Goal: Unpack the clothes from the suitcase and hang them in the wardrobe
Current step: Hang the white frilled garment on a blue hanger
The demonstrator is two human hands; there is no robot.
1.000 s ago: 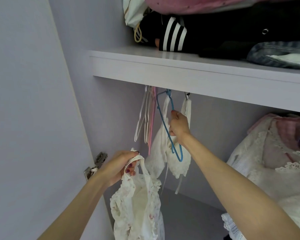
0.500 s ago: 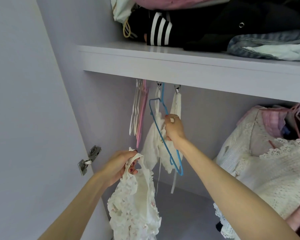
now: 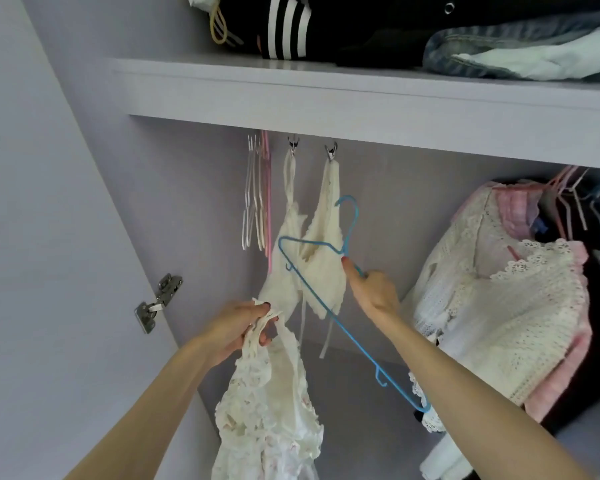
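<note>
While the frilled white garment [image 3: 267, 403] is hanging from the left hand, the entries are reading as follows.

Garment: white, ruffled, with a faint floral print; it is dangling in front of the open wardrobe, below and left of centre, not on any hanger.
Left hand [image 3: 238, 329]: fingers are pinching the garment's top edge or strap; closed tight around the fabric.
Right hand [image 3: 373, 292]: gripping the blue hanger [image 3: 329, 318] at its shoulder just below the neck, forefinger extended along the wire.
Blue hanger: being held tilted, hook pointing up and clear of the rail, long bar slanting down to the right past the right forearm; no clothing on it.
Hooks [image 3: 330, 151]: two metal ones under the shelf, each carrying one strap of a cream lace top [image 3: 309, 268], which is hanging directly behind the blue hanger.
Empty hangers [image 3: 257, 199]: a white and pink cluster hanging left of the hooks, against the back panel.
Hung clothes [image 3: 499, 306]: white crochet and pink pieces crowding the right side of the wardrobe.
Shelf [image 3: 326, 95]: pale lilac board above, carrying folded dark clothing with white stripes [image 3: 288, 26] and a denim piece [image 3: 516, 53].
Door hinge [image 3: 158, 301]: metal, sitting on the left panel, well apart from both hands.
</note>
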